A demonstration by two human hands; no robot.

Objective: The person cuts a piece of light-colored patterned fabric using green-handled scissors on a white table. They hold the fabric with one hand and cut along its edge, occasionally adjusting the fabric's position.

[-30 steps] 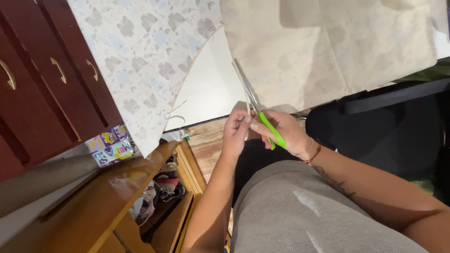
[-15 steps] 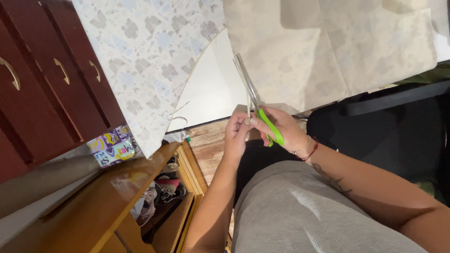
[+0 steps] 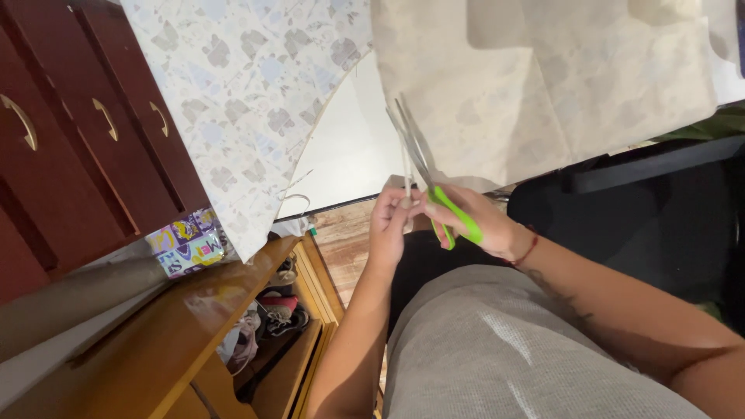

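My right hand (image 3: pixel 481 221) grips green-handled scissors (image 3: pixel 434 186), their metal blades parted and pointing up towards a large sheet of pale patterned fabric (image 3: pixel 543 77). My left hand (image 3: pixel 392 225) pinches a thin strip at the fabric's lower edge, right beside the blades. A second piece of the floral fabric (image 3: pixel 240 101) hangs to the left over a white table (image 3: pixel 349 155). My grey-clad lap fills the lower middle.
A dark red dresser (image 3: pixel 85 140) with brass handles stands at left. Below it are a wooden shelf (image 3: pixel 178 334) holding shoes (image 3: pixel 272 318), a colourful box (image 3: pixel 186 242) and a cardboard tube. A black chair (image 3: pixel 644 209) sits at right.
My hands and the scissors stay in nearly the same place. The blades have shifted slightly along the fabric's edge.
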